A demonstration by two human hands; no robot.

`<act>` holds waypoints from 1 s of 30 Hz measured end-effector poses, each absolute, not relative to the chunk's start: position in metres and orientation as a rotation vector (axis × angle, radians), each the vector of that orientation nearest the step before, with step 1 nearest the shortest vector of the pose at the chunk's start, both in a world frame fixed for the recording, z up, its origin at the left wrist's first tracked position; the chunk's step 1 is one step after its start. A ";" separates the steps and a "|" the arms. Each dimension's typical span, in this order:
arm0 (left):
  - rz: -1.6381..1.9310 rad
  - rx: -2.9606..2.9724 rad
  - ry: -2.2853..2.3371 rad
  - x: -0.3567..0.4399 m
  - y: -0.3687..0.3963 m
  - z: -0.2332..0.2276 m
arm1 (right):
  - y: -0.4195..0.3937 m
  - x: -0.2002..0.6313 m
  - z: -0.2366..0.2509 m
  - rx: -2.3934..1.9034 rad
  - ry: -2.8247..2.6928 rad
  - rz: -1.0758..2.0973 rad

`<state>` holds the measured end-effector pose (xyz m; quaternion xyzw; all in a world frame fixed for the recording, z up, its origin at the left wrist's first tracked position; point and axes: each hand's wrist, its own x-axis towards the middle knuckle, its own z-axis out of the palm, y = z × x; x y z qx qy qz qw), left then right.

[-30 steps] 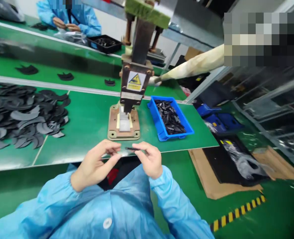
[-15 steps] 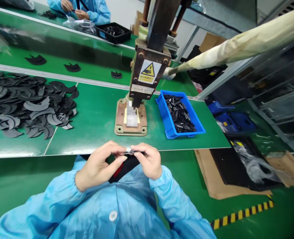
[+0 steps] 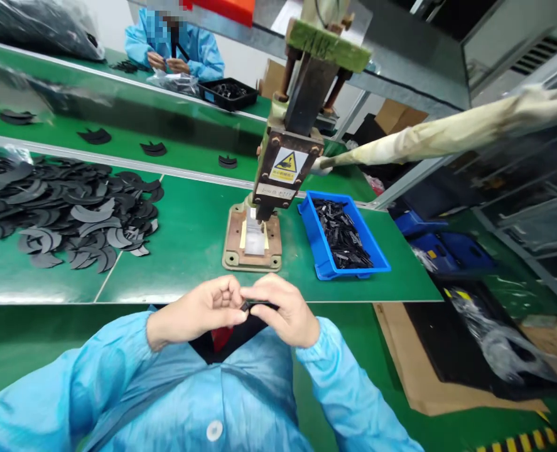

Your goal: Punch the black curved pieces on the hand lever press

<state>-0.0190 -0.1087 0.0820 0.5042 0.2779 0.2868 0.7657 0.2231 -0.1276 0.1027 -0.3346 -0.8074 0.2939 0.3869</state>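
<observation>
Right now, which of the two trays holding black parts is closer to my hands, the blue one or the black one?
The blue tray, just right of the press base on your bench. The black tray sits far off, beside the co-worker across the conveyor.

Beyond the fingertips: one press (image 3: 282, 176), one blue bin (image 3: 344, 237), four loose black pieces (image 3: 153, 149) on the belt, one black tray (image 3: 228, 93).

We see from one camera on the person's head, looking forward and down, close over both hands and out across the green tabletop (image 3: 184, 245) toward the press (image 3: 287, 169).
</observation>
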 end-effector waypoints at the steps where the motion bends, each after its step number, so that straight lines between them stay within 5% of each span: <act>1: 0.686 1.124 0.632 -0.018 -0.098 0.082 | -0.122 0.230 0.113 -0.905 -2.045 0.673; 7: 1.186 1.301 0.912 -0.005 -0.001 0.064 | -0.065 0.282 0.204 -0.873 -1.493 0.024; 15: 1.018 2.178 1.099 0.016 0.047 0.049 | -0.036 0.265 0.293 -0.538 -1.645 0.086; 22: 0.976 2.453 0.968 0.013 0.049 0.053 | -0.059 0.261 0.267 -0.584 -1.735 0.165; 30: 1.021 2.385 1.010 0.016 0.043 0.049 | -0.075 0.259 0.181 -0.540 -1.731 -0.116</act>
